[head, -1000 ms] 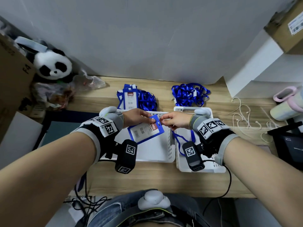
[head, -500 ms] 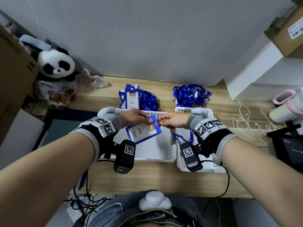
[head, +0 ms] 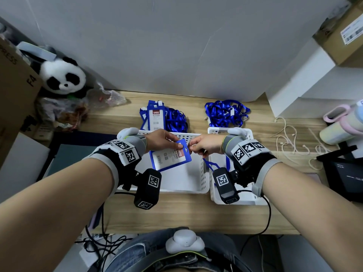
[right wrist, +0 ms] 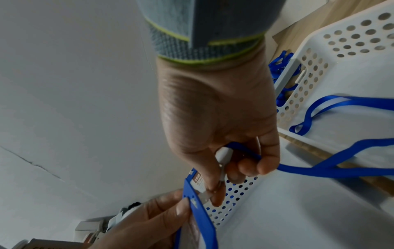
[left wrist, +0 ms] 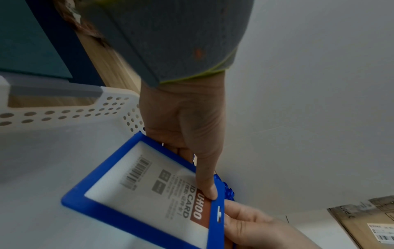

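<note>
A blue ID card holder with a white card inside hangs over the left white basket. My left hand pinches the holder near its slotted top edge, thumb on the front. My right hand pinches the grey clip of a blue lanyard and holds it against the holder's top edge. The lanyard strap trails down into the right white basket.
Behind the baskets lie a stack of blue card holders with lanyards and a pile of loose blue lanyards. A toy panda and cardboard box sit far left; white cords, a bottle and a dark device sit right.
Both hands stay joined at the holder's top edge. The holder has tilted slightly and the clip has been pressed closer to its slot.
</note>
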